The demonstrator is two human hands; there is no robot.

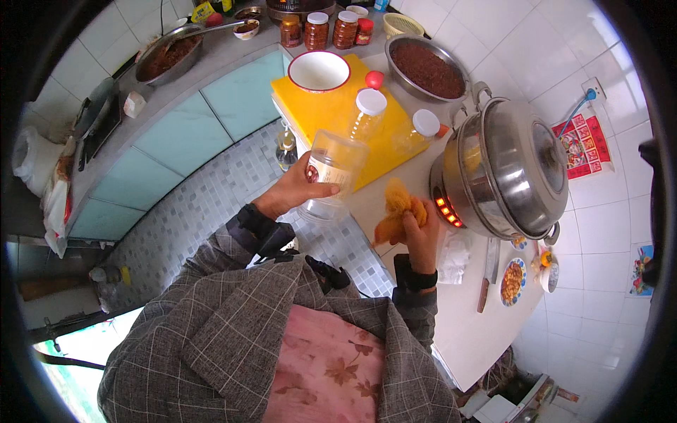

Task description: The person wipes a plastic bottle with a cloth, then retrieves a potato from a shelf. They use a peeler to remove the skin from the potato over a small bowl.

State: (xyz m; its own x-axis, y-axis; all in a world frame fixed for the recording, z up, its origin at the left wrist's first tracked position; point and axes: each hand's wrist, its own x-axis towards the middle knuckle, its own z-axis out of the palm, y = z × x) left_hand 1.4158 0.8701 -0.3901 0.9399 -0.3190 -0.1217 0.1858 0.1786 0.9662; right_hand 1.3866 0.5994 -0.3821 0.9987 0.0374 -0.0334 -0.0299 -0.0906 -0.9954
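My left hand (290,191) grips a clear plastic jar (346,153) by its side, with the thumb across its printed label. The jar looks empty and is tilted in front of me, over the floor and the counter's edge. A crumpled orange-yellow cloth (398,203) is bunched in my right hand (424,237), to the right of the jar and apart from it. Beyond, two clear jars with white lids, one (365,119) and another (418,132), stand on a yellow cutting board (312,111). A white enamel bowl (319,71) with a red rim also rests there.
A lidded steel steamer pot (508,169) stands over glowing red indicators at right. A kitchen knife (489,275) lies by a plate of food (513,283). Steel basins, one at right (427,69) and one at left (169,58), hold dark red-brown food. Filled jars (316,33) line the back.
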